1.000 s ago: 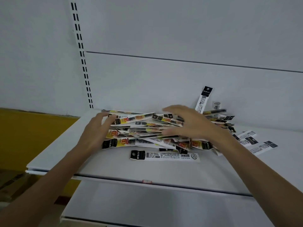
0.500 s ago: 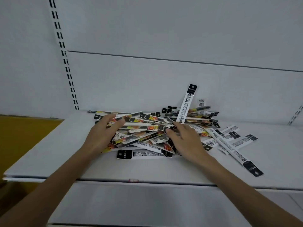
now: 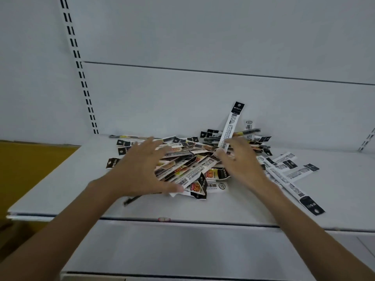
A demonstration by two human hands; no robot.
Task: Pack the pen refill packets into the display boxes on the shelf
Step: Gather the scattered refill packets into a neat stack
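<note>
Fingers [image 3: 145,148] of the left hand [image 3: 140,171] and the right hand [image 3: 243,161] now spread wide over the pile of pen refill packets [image 3: 188,169]; half a second ago I saw them curled into it. The pile lies by the back edge of the shelf [image 3: 60,189], near its middle.

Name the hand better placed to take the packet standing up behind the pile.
Right. The right hand reaches the foot of the upright packet; the left hand is spread over the left half of the pile, farther off.
</note>
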